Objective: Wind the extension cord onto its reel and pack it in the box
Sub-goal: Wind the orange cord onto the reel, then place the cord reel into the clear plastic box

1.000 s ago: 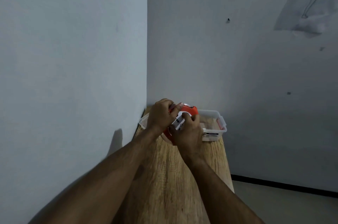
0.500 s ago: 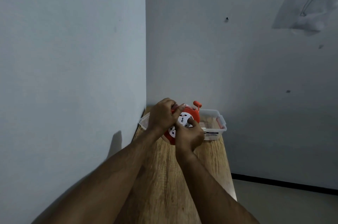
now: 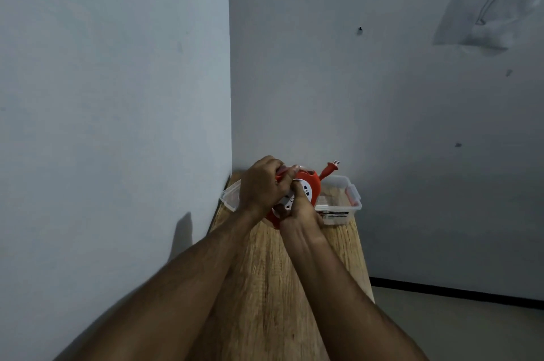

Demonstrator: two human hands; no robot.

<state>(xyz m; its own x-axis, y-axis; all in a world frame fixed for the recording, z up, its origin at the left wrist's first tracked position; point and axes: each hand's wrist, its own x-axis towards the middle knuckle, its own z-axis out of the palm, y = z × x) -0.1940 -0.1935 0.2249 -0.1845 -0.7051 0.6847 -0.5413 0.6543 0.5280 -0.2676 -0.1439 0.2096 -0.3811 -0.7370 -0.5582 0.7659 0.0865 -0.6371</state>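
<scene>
The orange plug [image 3: 329,169] now sticks farther up and to the right of the reel [image 3: 306,188] than half a second ago, its two prongs showing. A person holds the orange reel with a white socket face above the far end of the wooden table [image 3: 265,272], in front of a clear plastic box [image 3: 351,198] at the table's far edge by the wall corner. The left hand [image 3: 260,187] wraps the reel's top and left side, fingers curled tight on it. The right hand [image 3: 300,213] grips from below, fingers pressed on the white face.
</scene>
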